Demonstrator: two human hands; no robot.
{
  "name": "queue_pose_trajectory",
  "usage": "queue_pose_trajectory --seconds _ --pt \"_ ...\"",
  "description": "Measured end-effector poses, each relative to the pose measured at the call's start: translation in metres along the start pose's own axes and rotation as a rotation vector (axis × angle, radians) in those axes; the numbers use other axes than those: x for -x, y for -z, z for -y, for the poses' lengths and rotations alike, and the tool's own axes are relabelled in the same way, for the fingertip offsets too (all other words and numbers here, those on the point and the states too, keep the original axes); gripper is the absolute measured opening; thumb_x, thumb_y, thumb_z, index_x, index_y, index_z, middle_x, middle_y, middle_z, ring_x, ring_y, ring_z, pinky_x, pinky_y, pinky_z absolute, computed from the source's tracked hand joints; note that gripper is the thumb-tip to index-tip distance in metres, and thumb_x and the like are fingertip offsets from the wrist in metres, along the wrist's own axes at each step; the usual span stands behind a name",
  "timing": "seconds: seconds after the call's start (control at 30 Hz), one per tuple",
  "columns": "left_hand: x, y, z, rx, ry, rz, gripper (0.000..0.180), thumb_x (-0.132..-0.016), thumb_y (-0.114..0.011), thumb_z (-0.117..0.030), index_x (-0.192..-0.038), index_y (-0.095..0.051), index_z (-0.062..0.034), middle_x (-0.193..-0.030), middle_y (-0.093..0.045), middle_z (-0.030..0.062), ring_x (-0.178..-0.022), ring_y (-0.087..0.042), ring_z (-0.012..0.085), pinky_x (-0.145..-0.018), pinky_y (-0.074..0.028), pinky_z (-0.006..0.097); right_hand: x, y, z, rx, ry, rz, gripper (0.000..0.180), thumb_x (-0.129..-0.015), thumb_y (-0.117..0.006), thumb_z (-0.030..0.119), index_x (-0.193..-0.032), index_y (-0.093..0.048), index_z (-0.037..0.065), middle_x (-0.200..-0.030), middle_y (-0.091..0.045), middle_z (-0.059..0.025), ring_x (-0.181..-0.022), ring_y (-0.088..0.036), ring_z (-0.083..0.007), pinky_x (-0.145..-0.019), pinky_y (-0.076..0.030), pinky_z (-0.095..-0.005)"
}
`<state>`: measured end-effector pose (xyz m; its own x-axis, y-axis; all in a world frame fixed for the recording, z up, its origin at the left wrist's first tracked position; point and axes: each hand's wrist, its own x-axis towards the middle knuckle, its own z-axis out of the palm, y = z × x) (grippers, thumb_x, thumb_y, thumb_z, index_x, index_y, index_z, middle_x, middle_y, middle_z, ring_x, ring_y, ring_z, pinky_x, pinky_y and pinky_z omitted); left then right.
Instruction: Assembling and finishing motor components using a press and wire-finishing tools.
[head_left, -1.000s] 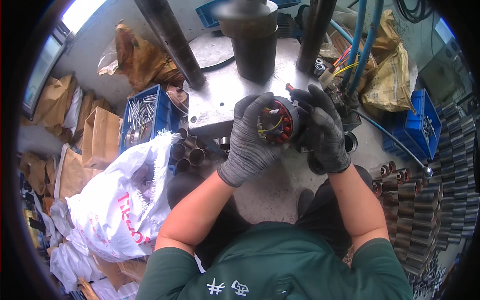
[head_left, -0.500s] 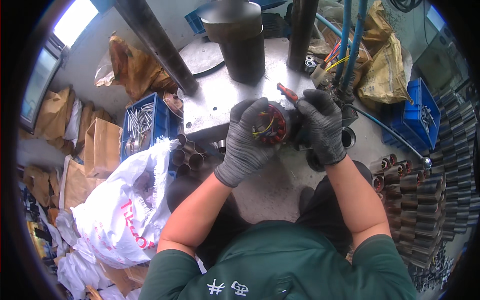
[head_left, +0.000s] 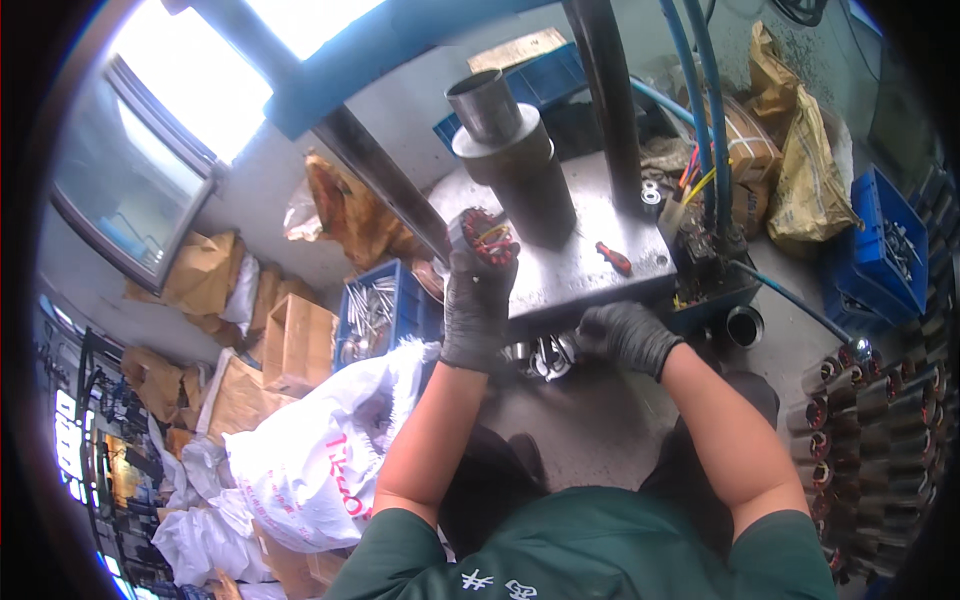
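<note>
My gloved left hand (head_left: 477, 305) is closed around a motor stator (head_left: 487, 238) with red windings and yellow lead wires. It holds the stator up by the left front of the steel press plate (head_left: 540, 285), next to the slanted dark column. My gloved right hand (head_left: 632, 338) is at the plate's front edge, with its fingers pointing left and partly blurred. Nothing shows in it. Closest to those fingers are shiny metal rings (head_left: 552, 356) below the plate. A red and black screwdriver (head_left: 613, 258) lies on the plate's right part.
A stepped metal cylinder (head_left: 525, 180) stands on the plate between dark columns (head_left: 606, 110). To the left are a blue bin of metal rods (head_left: 372, 310) and a white sack (head_left: 310, 455). Rows of stators (head_left: 870, 420) fill the right floor, below a blue crate (head_left: 885, 245).
The view has tilted up. My left hand has carried the stator left, toward the slanted column. My right hand has come away from the stator and screwdriver, down to the plate's front edge.
</note>
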<state>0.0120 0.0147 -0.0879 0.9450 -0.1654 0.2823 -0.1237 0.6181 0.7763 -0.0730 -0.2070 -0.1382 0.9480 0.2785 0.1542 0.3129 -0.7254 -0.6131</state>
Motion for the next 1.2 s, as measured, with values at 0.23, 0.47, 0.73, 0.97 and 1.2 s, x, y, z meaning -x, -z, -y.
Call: queue_pose_trajectory --seconds 0.23,0.47,0.73,0.97,1.2 --pt "-0.108 -0.042 -0.082 -0.545 -0.357 -0.015 0.052 -0.096 -0.069 -0.034 -0.137 -0.055 -0.0063 -0.12 -0.061 0.0073 -0.11 -0.062 0.0178 -0.096 -0.051 0.03 -0.003 -0.033 -0.01 0.161 0.143 0.325 0.028 -0.082 -0.069 0.022 -0.107 -0.071 0.01 -0.106 -0.071 -0.0164 -0.104 -0.069 -0.0359 -0.09 -0.055 -0.0473" --pt "-0.187 -0.083 -0.121 -0.578 -0.306 -0.141 0.062 -0.086 -0.078 -0.018 -0.139 -0.052 0.0002 -0.12 -0.063 0.007 -0.107 -0.063 0.016 -0.09 -0.053 0.029 -0.01 -0.027 0.006 0.133 0.081 0.476 0.038 -0.085 -0.07 0.033 -0.114 -0.072 0.009 -0.109 -0.072 -0.0202 -0.104 -0.068 -0.037 -0.093 -0.052 -0.0466" --pt "-0.262 -0.08 -0.127 -0.707 -0.266 0.164 0.058 -0.076 -0.087 -0.016 -0.127 -0.061 -0.0021 -0.115 -0.067 0.006 -0.101 -0.065 0.0144 -0.087 -0.053 0.029 -0.009 -0.04 0.004 0.086 0.118 0.663 0.064 -0.098 -0.043 0.065 -0.121 -0.073 0.013 -0.12 -0.071 -0.0147 -0.122 -0.061 -0.0343 -0.107 -0.043 -0.0468" --pt "-0.239 -0.111 -0.124 -1.265 -0.364 0.157 0.053 -0.075 -0.084 -0.02 -0.119 -0.063 0.0 -0.116 -0.066 0.0076 -0.105 -0.063 0.0191 -0.089 -0.052 0.032 -0.005 -0.031 0.005 0.107 0.114 0.718 0.059 -0.097 -0.046 0.063 -0.123 -0.073 0.017 -0.12 -0.071 -0.0131 -0.12 -0.063 -0.0332 -0.107 -0.044 -0.0451" --pt "-0.246 -0.096 -0.119 -1.282 -0.354 0.144 0.056 -0.082 -0.081 -0.031 -0.127 -0.065 -0.0025 -0.12 -0.067 0.0095 -0.105 -0.063 0.0199 -0.092 -0.051 0.034 -0.004 -0.045 -0.003 0.15 0.174 0.622 0.052 -0.095 -0.054 0.057 -0.127 -0.07 0.02 -0.123 -0.07 -0.0139 -0.121 -0.062 -0.0342 -0.107 -0.045 -0.0454"
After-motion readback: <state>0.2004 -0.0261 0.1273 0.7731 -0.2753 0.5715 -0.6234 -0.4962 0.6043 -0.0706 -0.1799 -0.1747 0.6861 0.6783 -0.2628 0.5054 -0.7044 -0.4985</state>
